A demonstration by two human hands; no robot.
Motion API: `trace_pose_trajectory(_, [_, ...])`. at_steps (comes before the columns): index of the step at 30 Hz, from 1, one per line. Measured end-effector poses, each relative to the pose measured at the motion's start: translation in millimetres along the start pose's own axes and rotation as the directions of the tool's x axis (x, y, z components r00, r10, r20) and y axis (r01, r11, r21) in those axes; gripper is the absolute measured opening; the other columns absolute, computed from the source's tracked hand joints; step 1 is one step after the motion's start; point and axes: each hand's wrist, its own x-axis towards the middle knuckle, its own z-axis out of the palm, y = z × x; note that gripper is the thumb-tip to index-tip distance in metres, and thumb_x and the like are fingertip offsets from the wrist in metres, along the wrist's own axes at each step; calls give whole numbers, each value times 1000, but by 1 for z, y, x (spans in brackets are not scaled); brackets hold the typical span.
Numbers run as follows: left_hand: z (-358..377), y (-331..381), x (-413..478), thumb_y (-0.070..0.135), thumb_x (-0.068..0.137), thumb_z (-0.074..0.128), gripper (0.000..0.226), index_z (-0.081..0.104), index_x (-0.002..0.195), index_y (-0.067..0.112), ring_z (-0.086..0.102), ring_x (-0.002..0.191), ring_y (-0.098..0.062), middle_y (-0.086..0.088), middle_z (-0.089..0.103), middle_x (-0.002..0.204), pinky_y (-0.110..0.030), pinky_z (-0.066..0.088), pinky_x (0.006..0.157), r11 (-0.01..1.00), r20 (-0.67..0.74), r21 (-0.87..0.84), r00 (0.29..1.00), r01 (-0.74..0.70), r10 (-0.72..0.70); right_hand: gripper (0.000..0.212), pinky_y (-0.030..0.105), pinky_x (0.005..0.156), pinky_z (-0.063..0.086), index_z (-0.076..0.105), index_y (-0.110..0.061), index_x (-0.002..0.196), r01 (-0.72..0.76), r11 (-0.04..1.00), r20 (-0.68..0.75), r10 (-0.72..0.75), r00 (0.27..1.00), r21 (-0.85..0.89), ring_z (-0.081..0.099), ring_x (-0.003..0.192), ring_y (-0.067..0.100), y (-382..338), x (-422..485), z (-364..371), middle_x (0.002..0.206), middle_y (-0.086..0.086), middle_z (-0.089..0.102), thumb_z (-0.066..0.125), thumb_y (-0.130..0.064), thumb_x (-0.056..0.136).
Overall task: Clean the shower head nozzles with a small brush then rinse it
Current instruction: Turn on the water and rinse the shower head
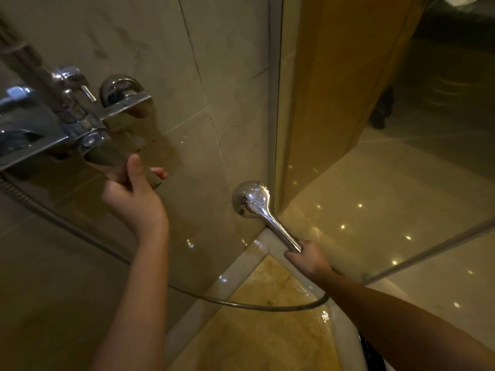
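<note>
- Beige marble-tiled shower wall fills the left, meeting a clear glass panel at the corner.
- Chrome wall-mounted mixer tap sits upper left, its flat lever sloping down to the right.
- Grey ribbed metal hose loops low across the wet floor.
- Left hand wraps the lever's end, thumb up.
- Chrome round-domed shower head is near the corner. Its long axis rises up-left, and its nozzles are hidden.
- Right hand clasps its handle.

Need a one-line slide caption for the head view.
Left hand grips the mixer lever while right hand holds the chrome shower head by its handle, ready to rinse.
</note>
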Motion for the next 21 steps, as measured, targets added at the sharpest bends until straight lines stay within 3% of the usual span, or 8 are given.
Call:
trace_pose_trajectory(2, [0,2,-3,31,91,56,16,47,79,23,64,53,-6,7,67,60,-42,55,69,1000,-13,3,1000,3,-3,16,19,49,38,55,-27,71,6,1000,14,-6,1000,-16,55,56,8,2,3,4,64,-5,58,66,-26,83])
trace_pose_trajectory(7, [3,7,-5,28,92,55,20,45,76,20,63,50,-7,9,66,54,-34,56,59,999,-40,-25,999,28,-29,15,18,47,37,54,-27,75,25,999,10,-24,1000,-29,54,54,9,6,11,11,64,-3,57,65,-22,84])
trace_pose_trajectory(13, [5,8,-5,23,93,54,25,43,72,16,62,45,-7,7,65,49,-27,54,50,999,-62,-34,998,15,-17,8,24,52,40,66,-12,78,35,999,-19,-36,999,-1,52,52,16,9,22,14,59,1,56,66,-20,79])
trace_pose_trajectory(17, [5,11,-8,22,93,54,19,46,77,17,64,50,-7,4,63,56,-24,54,52,999,-59,-39,998,17,-19,20,23,49,35,55,-17,60,22,1000,-36,-22,999,1,47,48,14,10,24,12,52,-2,50,66,-20,77])
trace_pose_trajectory(21, [5,13,-8,22,94,53,19,45,77,17,64,50,-6,6,64,53,-24,54,52,999,-50,-30,999,10,-11,25,25,49,35,52,-18,57,16,1000,-45,-17,999,-24,47,49,16,18,27,10,52,-2,50,67,-20,77])
